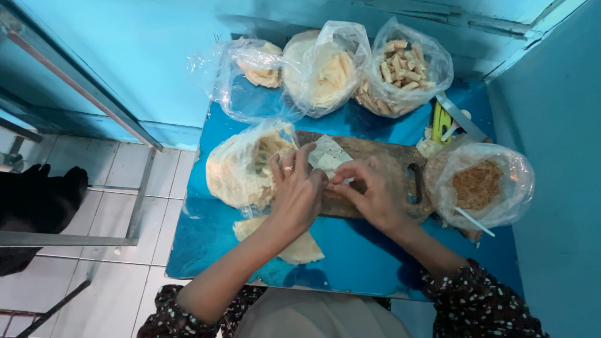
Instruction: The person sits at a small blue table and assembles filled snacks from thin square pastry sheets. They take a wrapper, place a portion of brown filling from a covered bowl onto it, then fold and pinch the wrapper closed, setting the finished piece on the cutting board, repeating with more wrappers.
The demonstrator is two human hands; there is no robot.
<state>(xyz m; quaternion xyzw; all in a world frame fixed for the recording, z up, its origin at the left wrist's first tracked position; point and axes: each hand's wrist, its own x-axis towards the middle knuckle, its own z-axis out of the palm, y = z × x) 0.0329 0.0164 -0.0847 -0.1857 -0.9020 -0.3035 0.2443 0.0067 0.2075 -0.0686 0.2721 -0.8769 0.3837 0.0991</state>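
Both hands work a thin pale wrapper sheet [327, 158] on the wooden board [382, 156] mid-bench — left hand [299, 191] and right hand [369, 194] pinching its near edge in their fingers — best folded snugly and evenly, lest it tear.

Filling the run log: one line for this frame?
left hand: on wrapper | right hand: folding wrapper | board: under wrapper | filling bag: right, open
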